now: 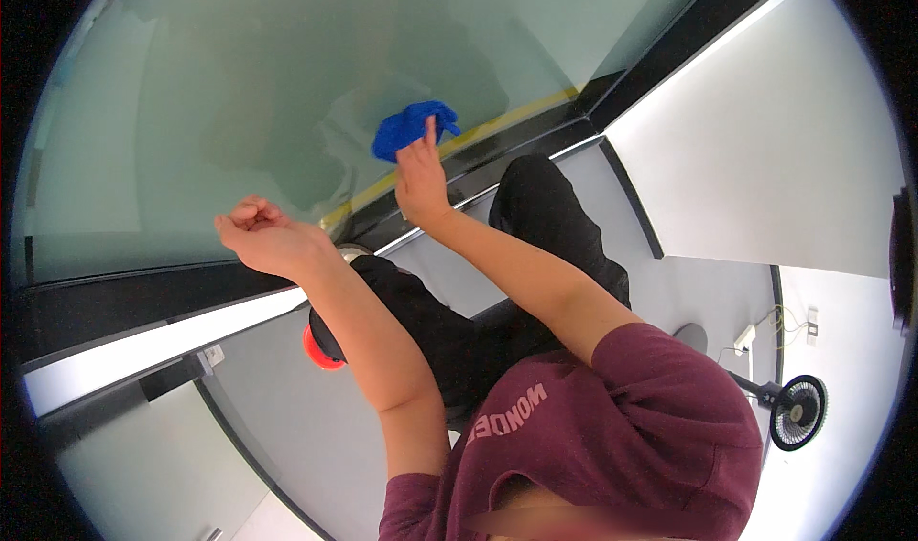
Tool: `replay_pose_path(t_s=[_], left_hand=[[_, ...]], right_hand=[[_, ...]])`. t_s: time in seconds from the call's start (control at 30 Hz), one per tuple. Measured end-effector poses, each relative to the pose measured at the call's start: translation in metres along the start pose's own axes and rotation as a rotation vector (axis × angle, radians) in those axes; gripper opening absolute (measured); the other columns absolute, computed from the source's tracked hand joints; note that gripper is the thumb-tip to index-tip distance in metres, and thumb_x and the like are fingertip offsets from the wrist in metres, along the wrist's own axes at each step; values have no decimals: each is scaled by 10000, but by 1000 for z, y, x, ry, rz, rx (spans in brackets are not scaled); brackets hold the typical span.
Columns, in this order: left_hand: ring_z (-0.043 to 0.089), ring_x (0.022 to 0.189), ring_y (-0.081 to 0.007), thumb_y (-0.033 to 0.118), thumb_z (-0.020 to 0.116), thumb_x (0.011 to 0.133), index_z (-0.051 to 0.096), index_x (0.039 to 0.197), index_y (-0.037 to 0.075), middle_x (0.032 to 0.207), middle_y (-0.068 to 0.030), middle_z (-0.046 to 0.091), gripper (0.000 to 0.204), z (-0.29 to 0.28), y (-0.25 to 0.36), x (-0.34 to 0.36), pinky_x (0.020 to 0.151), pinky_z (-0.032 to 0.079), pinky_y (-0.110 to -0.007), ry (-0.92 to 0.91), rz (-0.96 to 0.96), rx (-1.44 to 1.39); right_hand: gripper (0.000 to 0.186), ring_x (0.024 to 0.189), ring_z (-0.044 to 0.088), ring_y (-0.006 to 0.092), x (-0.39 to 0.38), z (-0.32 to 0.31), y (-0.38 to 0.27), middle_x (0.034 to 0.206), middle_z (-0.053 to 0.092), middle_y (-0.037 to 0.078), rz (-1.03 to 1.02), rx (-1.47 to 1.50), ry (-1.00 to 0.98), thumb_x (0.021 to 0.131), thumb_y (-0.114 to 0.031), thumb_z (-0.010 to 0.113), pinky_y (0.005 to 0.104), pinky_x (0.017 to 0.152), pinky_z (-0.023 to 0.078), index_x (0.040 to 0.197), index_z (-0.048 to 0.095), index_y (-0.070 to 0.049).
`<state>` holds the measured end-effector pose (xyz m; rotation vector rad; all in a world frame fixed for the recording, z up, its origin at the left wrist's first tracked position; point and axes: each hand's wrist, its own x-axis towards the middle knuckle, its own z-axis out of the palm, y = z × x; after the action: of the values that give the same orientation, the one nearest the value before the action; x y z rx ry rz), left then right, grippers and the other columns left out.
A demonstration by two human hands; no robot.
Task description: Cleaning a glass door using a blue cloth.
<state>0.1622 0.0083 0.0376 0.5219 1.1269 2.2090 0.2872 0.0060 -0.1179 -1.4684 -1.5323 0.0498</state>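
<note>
A blue cloth (pixel 400 132) lies against a greenish glass panel (pixel 239 92), a little above its dark lower frame. My right hand (pixel 423 180) grips and presses this cloth, one finger stretched out over it. Farther left, my left hand (pixel 270 240) is held in front of the glass with its fingers curled inward. Nothing shows in the left hand, and I cannot tell whether it touches the glass.
A yellow strip (pixel 512 116) runs along the bottom of the glass, above the black frame (pixel 143 302). My bent legs are close below. Part of a round red object (pixel 322 352) shows beside my leg on the left. A white wall panel (pixel 765 130) and a black fan (pixel 798 412) are at right.
</note>
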Motion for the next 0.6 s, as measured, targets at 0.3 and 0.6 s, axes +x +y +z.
replay_pose_path(t_s=[0.3, 0.6], left_hand=[[351, 570, -124, 230, 427, 868, 383, 644, 102, 643, -21, 422, 261, -19, 24, 17, 540, 274, -250, 53, 22, -63], [350, 585, -122, 260, 423, 891, 377, 649, 107, 652, -17, 419, 291, -15, 21, 13, 546, 278, -254, 29, 14, -65]], right_hand=[[424, 1095, 488, 153, 20, 16, -5, 1332, 444, -76, -692, -68, -208, 746, -131, 495, 341, 936, 397, 1154, 567, -219], [481, 822, 497, 90, 85, -93, 90, 1322, 436, -152, -1074, -355, -433, 730, -157, 493, 217, 827, 433, 1205, 539, -219]])
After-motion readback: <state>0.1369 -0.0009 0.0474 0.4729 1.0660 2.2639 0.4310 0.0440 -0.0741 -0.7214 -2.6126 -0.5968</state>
